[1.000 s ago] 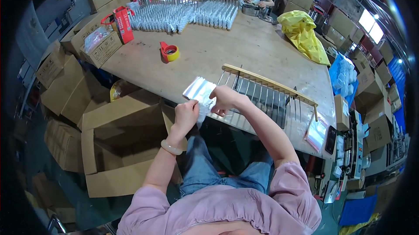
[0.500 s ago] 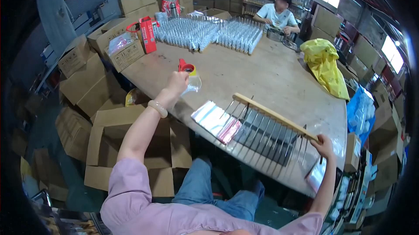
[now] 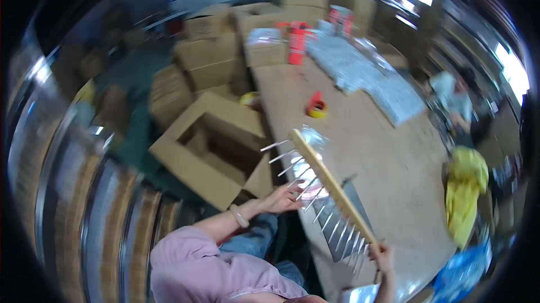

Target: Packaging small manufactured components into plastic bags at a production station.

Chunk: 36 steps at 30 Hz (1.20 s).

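Nearest: right hand (image 3: 382,258) wrapped round the near end of the long pale wooden bar with a row of metal prongs (image 3: 332,187), fingers closed on it. The bar's long axis runs from that hand up and left, away from the person, across the near edge of the wooden counter (image 3: 388,156); prongs stick out to its left side. Left hand (image 3: 284,197) sits left of the bar at about mid-length, fingers at the prongs and at a clear shiny packet (image 3: 311,190) among them; frame's blurred, so can't tell if it's pinching or just touching. So right hand has the bar's end, left is nearer its middle.

Left of the bar, below counter level: open brown cardboard box (image 3: 216,154) on the floor, flaps out. Beyond the bar's far end: red-and-yellow tape roll (image 3: 316,107). Further: rows of clear packets (image 3: 365,72), red cartons (image 3: 295,41), stacked brown boxes (image 3: 211,55). Right of the bar: yellow bag (image 3: 466,193), and another person (image 3: 455,100) at the far counter edge. Room looks like a packing w/shop, windows far right.
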Each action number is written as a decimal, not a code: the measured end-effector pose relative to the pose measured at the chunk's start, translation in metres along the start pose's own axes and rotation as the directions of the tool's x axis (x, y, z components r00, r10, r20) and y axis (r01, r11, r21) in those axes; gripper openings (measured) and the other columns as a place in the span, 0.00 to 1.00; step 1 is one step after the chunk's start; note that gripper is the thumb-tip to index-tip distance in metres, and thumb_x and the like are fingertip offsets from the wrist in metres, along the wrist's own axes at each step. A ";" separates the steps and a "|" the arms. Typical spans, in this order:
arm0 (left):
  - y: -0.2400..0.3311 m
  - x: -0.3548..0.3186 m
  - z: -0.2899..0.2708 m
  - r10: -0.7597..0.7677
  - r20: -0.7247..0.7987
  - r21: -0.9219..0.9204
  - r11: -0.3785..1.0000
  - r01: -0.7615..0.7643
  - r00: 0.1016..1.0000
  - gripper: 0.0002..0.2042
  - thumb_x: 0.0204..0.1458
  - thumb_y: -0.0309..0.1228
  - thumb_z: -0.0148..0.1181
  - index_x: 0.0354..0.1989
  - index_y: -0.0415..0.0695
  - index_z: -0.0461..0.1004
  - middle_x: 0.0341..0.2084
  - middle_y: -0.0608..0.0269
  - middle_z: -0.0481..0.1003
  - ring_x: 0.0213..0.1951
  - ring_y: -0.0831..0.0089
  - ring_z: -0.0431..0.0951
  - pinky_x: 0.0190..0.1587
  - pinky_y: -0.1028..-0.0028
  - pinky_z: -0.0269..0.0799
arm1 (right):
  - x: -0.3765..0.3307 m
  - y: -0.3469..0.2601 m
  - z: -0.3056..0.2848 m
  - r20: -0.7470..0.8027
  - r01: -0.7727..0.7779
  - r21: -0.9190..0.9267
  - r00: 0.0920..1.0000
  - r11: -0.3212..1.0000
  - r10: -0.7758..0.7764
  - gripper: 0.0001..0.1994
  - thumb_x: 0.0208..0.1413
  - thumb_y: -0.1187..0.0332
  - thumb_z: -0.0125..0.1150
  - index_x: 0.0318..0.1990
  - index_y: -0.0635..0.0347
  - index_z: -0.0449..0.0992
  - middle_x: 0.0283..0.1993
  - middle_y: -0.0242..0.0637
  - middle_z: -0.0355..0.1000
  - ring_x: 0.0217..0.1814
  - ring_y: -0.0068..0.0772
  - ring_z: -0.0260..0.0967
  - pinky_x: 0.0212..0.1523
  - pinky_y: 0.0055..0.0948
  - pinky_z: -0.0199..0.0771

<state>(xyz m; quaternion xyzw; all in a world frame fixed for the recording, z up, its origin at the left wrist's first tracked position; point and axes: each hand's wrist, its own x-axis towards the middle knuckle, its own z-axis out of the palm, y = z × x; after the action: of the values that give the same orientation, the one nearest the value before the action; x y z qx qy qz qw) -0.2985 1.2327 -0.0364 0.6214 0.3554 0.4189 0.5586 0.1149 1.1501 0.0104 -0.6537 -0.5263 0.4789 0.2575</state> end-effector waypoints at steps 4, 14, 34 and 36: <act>0.115 -0.060 0.051 -0.098 -0.400 -0.733 0.631 -0.254 0.911 0.25 0.55 0.25 0.53 0.61 0.48 0.55 0.50 0.59 0.70 0.47 0.69 0.74 0.46 0.66 0.73 | 0.019 -0.060 0.039 0.596 -0.053 0.073 0.803 0.996 -0.001 0.17 0.53 0.57 0.60 0.37 0.66 0.74 0.27 0.39 0.71 0.25 0.30 0.70 0.25 0.28 0.71; 0.207 -0.255 0.031 -0.177 -0.954 -0.264 0.876 -0.404 0.241 0.12 0.55 0.28 0.53 0.48 0.44 0.64 0.45 0.60 0.72 0.45 0.68 0.75 0.42 0.63 0.76 | -0.043 -0.164 0.139 0.679 0.136 0.708 0.134 0.692 -0.721 0.35 0.43 0.65 0.70 0.60 0.62 0.60 0.61 0.48 0.58 0.55 0.41 0.66 0.50 0.38 0.71; 0.213 -0.573 0.169 0.147 -0.572 0.478 0.859 -0.182 -0.807 0.27 0.55 0.24 0.49 0.63 0.50 0.52 0.41 0.56 0.75 0.42 0.68 0.77 0.34 0.70 0.77 | -0.274 -0.163 0.324 0.552 0.550 0.820 -0.690 0.156 -0.468 0.27 0.45 0.67 0.62 0.57 0.47 0.66 0.57 0.45 0.60 0.46 0.52 0.69 0.42 0.39 0.76; 0.224 -0.619 0.197 0.061 -0.607 0.420 0.871 -0.254 -0.792 0.26 0.55 0.24 0.49 0.63 0.50 0.53 0.40 0.56 0.75 0.40 0.67 0.78 0.34 0.69 0.77 | -0.323 -0.141 0.323 0.585 0.541 0.808 -0.687 0.234 -0.430 0.27 0.45 0.65 0.62 0.56 0.46 0.66 0.57 0.44 0.59 0.46 0.53 0.69 0.42 0.41 0.76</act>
<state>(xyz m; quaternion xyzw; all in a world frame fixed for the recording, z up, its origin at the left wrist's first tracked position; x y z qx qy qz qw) -0.3688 0.5637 0.1040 -0.1266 0.4469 0.8583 -0.2182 -0.2333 0.8381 0.1113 0.3831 -0.8052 0.4524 0.0121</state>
